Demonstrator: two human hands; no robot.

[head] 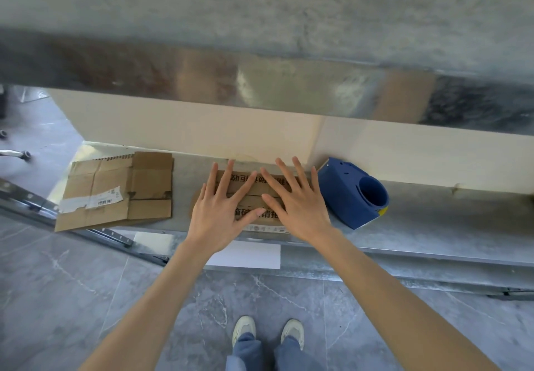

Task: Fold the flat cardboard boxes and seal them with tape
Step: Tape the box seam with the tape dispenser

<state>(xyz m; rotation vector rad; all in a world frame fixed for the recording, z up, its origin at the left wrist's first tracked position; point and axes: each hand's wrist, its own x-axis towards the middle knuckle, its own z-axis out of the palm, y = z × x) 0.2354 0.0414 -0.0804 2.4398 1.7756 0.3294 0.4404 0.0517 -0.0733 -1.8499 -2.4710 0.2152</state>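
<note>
A small brown cardboard box (254, 190) with black printed characters lies on the grey ledge (433, 226) in the middle of the view. My left hand (219, 206) lies flat on its left part with the fingers spread. My right hand (297, 200) lies flat on its right part, fingers spread too. A flattened cardboard box (115, 191) with a torn white label rests on the ledge to the left. A blue tape dispenser (354, 193) stands to the right of my right hand, apart from it.
A cream wall face (202, 128) rises right behind the boxes. A metal rail (86, 232) runs diagonally below the flattened box. A white sheet (248, 255) hangs at the ledge's front. My shoes (268, 331) stand on grey tiled floor.
</note>
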